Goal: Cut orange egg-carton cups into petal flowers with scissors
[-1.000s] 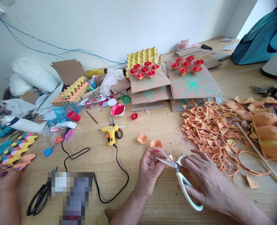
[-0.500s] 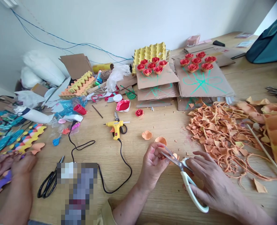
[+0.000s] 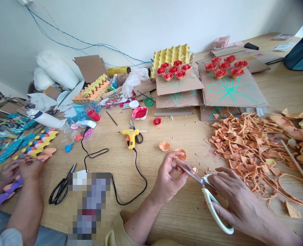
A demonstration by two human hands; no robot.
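White-handled scissors (image 3: 216, 208) are in my right hand (image 3: 239, 201), with fingers through the loops and the blades slightly apart. The blade tips reach to the fingers of my left hand (image 3: 168, 177), which is closed in a pinch; whatever it grips is mostly hidden. A small orange petal-shaped piece (image 3: 194, 169) shows just behind the blades; I cannot tell whether it is held or lies on the table. Beyond my left fingers lie an orange cup-shaped piece (image 3: 180, 154), partly covered, and a petal-edged orange cup (image 3: 165, 146).
To the right spreads a heap of orange scraps (image 3: 240, 150). A yellow glue gun (image 3: 131, 136) with a black cord, black-handled scissors (image 3: 60, 189) and a red flower (image 3: 156, 121) lie leftward. Red flowers stand on cardboard (image 3: 230, 90). A co-worker's hands (image 3: 30, 167) are at far left.
The view has shifted slightly, so the table's things appear further right. My hands and the scissors keep nearly the same pose. The co-worker's hands have moved slightly.
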